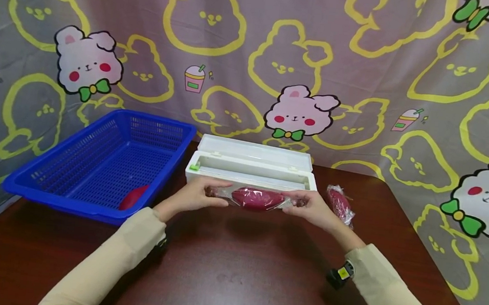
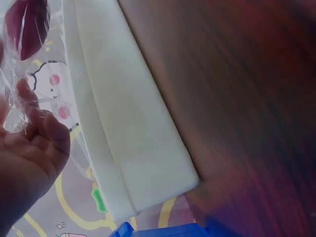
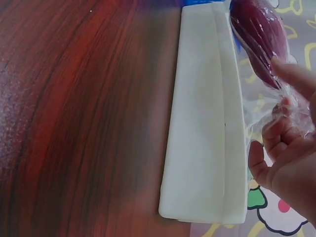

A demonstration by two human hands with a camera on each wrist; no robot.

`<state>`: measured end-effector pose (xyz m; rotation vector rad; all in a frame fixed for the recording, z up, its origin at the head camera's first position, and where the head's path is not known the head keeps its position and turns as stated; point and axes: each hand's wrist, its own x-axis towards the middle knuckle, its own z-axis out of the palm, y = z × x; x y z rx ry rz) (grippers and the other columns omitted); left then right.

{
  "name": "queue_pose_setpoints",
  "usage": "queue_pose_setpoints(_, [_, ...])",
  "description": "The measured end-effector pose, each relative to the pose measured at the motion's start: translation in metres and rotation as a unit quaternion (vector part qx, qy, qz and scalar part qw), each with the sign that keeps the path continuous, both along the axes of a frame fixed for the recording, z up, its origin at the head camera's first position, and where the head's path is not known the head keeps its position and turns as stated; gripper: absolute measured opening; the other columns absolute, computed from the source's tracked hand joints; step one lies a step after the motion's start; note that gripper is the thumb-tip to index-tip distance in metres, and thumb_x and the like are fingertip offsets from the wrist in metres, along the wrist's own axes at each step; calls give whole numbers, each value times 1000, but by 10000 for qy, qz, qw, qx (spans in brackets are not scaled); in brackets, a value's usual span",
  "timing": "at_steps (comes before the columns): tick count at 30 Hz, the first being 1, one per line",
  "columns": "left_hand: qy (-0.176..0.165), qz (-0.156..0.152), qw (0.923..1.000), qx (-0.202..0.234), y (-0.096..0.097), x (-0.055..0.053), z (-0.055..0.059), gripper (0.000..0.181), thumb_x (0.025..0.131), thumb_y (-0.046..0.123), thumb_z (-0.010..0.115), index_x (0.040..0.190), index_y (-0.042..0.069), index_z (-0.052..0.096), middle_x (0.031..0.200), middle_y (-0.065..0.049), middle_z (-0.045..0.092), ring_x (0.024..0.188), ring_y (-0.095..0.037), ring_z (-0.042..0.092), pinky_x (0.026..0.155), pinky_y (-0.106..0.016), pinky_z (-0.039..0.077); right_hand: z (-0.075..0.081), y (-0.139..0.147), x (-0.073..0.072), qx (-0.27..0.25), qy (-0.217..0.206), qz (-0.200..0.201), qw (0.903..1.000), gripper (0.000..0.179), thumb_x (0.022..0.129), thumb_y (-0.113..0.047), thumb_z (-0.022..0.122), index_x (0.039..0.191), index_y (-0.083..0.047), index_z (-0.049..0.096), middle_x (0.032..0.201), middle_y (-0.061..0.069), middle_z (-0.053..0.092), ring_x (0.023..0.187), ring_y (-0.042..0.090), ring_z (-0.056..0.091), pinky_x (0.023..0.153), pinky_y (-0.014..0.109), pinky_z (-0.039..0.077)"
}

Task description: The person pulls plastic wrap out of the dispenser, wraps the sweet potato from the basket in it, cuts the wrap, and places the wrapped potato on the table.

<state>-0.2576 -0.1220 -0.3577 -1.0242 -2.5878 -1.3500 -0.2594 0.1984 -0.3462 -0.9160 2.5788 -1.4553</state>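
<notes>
Held up in front of a white cling film dispenser [image 1: 254, 165] is a red-purple sweet potato [image 1: 256, 199] in clear film. My left hand [image 1: 193, 196] pinches the gathered film at its left end. At the other end, my right hand [image 1: 315, 209] grips the film between thumb and fingers. The right wrist view shows the film drawn tight over the sweet potato [image 3: 261, 37] and bunched by the right hand [image 3: 289, 148]. Crumpled film also shows at the left hand [image 2: 37, 148] in the left wrist view. The dispenser's lid stands open at the back.
A blue plastic basket [image 1: 58, 207] stands at the left with a red sweet potato [image 1: 134, 198] near its front right corner. Another film-wrapped sweet potato [image 1: 339, 205] lies on the brown table [image 1: 232, 279] at the right. A patterned curtain [image 1: 234, 73] hangs behind the table.
</notes>
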Motion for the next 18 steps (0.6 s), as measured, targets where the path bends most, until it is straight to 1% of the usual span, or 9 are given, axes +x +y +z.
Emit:
queue_pose_setpoints(1, [25, -26, 10000, -26, 1, -1, 0, 45, 77, 20, 70, 117, 4, 59, 81, -1, 63, 60, -10, 46, 54, -23, 41, 0, -1, -1, 30, 40, -32, 10000, 34, 76, -2, 68, 108, 8, 60, 75, 5, 59, 62, 8, 45, 51, 21, 37])
queue_pose_setpoints(3, [27, -115, 9999, -70, 3, -4, -1, 40, 80, 18, 67, 116, 3, 60, 80, -2, 64, 59, -9, 46, 53, -23, 40, -1, -2, -3, 58, 132, -83, 9999, 30, 78, -3, 67, 105, 8, 62, 70, 3, 58, 59, 7, 43, 49, 20, 35])
queue_pose_setpoints(5, [27, -152, 9998, -109, 5, -6, -1, 33, 84, 16, 63, 113, 2, 61, 90, -5, 66, 63, -10, 48, 55, -24, 41, -2, -3, -5, 56, 203, -89, 9997, 26, 80, -3, 65, 103, 8, 63, 68, 3, 58, 57, 6, 43, 49, 20, 35])
queue_pose_setpoints(7, [47, -106, 9998, -182, 7, -8, -2, 28, 86, 14, 59, 110, 1, 63, 99, -7, 65, 71, -10, 52, 61, -24, 43, -3, -3, -7, 10, 270, -59, 9996, 23, 81, -2, 63, 101, 8, 64, 67, 5, 59, 56, 6, 44, 49, 19, 36])
queue_pose_setpoints(10, [53, 8, 9996, -262, 8, -9, -3, 24, 88, 13, 56, 107, 1, 65, 103, -10, 64, 80, -11, 54, 69, -26, 44, -5, -4, -9, 1, 487, -78, 9988, 20, 80, -1, 63, 98, 8, 65, 77, 9, 64, 62, 6, 47, 52, 20, 40])
queue_pose_setpoints(12, [25, 73, 9996, -254, 9, -10, -3, 22, 88, 12, 56, 105, 1, 66, 101, -9, 64, 83, -11, 55, 72, -28, 44, -6, -4, -10, 75, 691, -175, 9974, 18, 79, -2, 65, 95, 7, 67, 83, 10, 62, 68, 7, 47, 56, 20, 40])
queue_pose_setpoints(15, [21, 97, 9997, -225, 11, -13, -5, 20, 88, 12, 56, 99, 0, 68, 95, -8, 66, 79, -10, 54, 72, -27, 44, -8, -5, -12, 214, 962, -283, 9947, 16, 78, -3, 66, 91, 6, 69, 83, 9, 58, 72, 9, 45, 58, 21, 38])
queue_pose_setpoints(18, [49, 58, 9994, -332, 13, -15, -6, 18, 88, 12, 56, 89, 0, 70, 83, -8, 65, 70, -10, 50, 66, -26, 42, -11, -5, -16, 362, 1086, -213, 9932, 13, 78, -3, 66, 89, 4, 70, 84, 9, 63, 73, 10, 50, 59, 22, 41])
